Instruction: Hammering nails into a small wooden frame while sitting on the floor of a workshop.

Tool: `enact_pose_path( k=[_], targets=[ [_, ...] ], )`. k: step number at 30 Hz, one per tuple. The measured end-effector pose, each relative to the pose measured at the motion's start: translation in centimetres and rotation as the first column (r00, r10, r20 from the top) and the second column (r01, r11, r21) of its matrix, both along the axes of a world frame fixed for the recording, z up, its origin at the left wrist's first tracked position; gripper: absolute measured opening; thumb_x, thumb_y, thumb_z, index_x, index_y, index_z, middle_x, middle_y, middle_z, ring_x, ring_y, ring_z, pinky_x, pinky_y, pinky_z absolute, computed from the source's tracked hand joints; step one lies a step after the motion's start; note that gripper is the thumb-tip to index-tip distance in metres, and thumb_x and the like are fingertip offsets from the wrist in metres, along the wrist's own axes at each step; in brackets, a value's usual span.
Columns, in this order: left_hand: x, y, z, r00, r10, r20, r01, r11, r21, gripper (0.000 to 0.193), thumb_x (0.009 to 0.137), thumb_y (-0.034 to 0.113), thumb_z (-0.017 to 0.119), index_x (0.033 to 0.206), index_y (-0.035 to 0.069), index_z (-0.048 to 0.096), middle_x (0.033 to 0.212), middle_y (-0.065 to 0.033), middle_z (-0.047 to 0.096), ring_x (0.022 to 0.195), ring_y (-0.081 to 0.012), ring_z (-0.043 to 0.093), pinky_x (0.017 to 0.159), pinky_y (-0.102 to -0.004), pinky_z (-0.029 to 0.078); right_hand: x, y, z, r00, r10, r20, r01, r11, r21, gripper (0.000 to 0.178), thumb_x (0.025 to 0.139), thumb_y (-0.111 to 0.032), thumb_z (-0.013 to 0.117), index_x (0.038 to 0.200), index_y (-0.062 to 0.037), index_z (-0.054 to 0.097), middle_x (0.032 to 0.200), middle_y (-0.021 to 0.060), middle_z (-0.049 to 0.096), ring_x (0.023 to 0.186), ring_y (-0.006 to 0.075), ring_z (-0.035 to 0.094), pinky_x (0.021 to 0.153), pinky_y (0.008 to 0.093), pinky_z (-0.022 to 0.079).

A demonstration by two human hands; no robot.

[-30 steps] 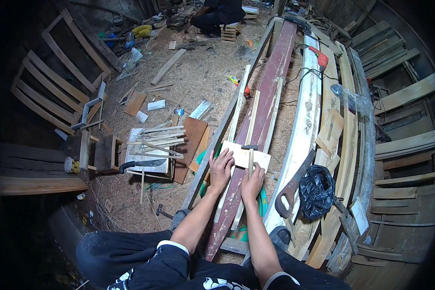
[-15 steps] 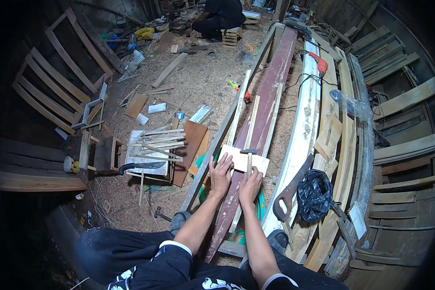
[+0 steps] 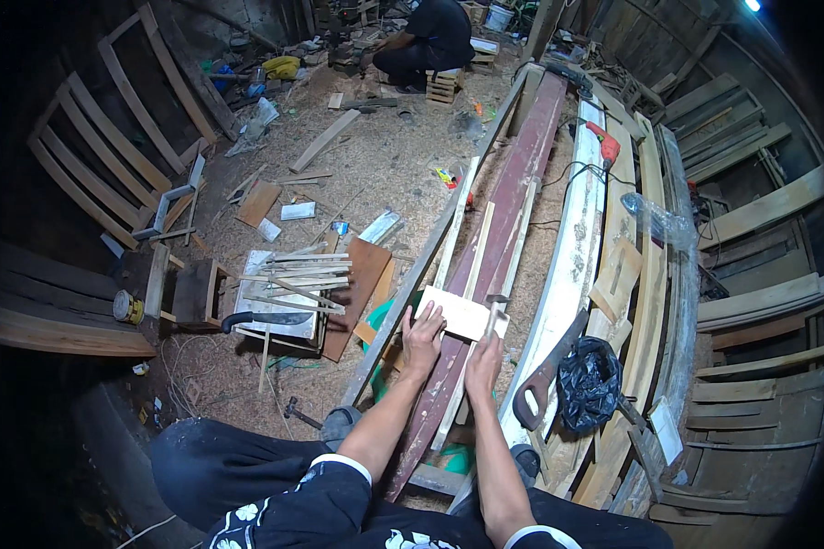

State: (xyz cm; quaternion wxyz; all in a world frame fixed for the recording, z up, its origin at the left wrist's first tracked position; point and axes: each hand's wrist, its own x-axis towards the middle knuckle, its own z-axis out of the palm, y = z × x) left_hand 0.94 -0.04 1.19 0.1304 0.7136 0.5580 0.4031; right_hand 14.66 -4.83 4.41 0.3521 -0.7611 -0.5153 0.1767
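Observation:
Across the dark red beam (image 3: 533,146) and the thin wooden strips (image 3: 482,245) lies a pale rectangular board (image 3: 458,314). My left hand (image 3: 422,346) rests on the board's left end, fingers stretched out and apart. In my right hand (image 3: 483,368), closed around its wooden handle, is a hammer (image 3: 496,300). The hammer's head is over the board's right end; I cannot tell whether it touches the wood. No nail can be made out.
Right of the beam are a handsaw (image 3: 547,380), a black plastic bag (image 3: 590,384) and a red power drill (image 3: 604,145). To the left, sticks and a machete (image 3: 270,318) lie on a low stand. A person (image 3: 426,41) crouches at the far end.
My right hand has shifted slightly right and lifted the hammer, whose head now tilts near the board's right end. My left hand stays on the board. The whole view has shifted a little.

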Motion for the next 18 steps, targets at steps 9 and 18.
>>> enact_pose_path(
  k=[9, 18],
  targets=[
    [-0.4, -0.1, -0.3, 0.997, 0.036, 0.067, -0.033, 0.999, -0.037, 0.011, 0.085, 0.004, 0.069, 0.095, 0.007, 0.074, 0.118, -0.008, 0.073, 0.129, -0.0225, 0.058, 0.114, -0.0506, 0.032, -1.7, -1.9, 5.8, 0.976, 0.153, -0.154, -0.17, 0.98, -0.102, 0.041, 0.107, -0.024, 0.04, 0.129, 0.0081, 0.053, 0.106, 0.0315, 0.065, 0.102, 0.0474, 0.062, 0.093, 0.0495, 0.046],
    [-0.9, 0.3, -0.1, 1.0, -0.009, 0.023, 0.009, 1.0, 0.025, 0.01, 0.084, 0.007, 0.073, 0.094, 0.007, 0.073, 0.114, -0.0074, 0.074, 0.126, -0.0223, 0.061, 0.109, -0.0495, 0.035, -4.4, -4.8, 10.3, 0.98, 0.153, -0.123, -0.177, 0.962, -0.21, 0.038, 0.105, -0.018, 0.046, 0.134, 0.0054, 0.052, 0.115, 0.0344, 0.063, 0.108, 0.0501, 0.061, 0.091, 0.0504, 0.048]
  ],
)
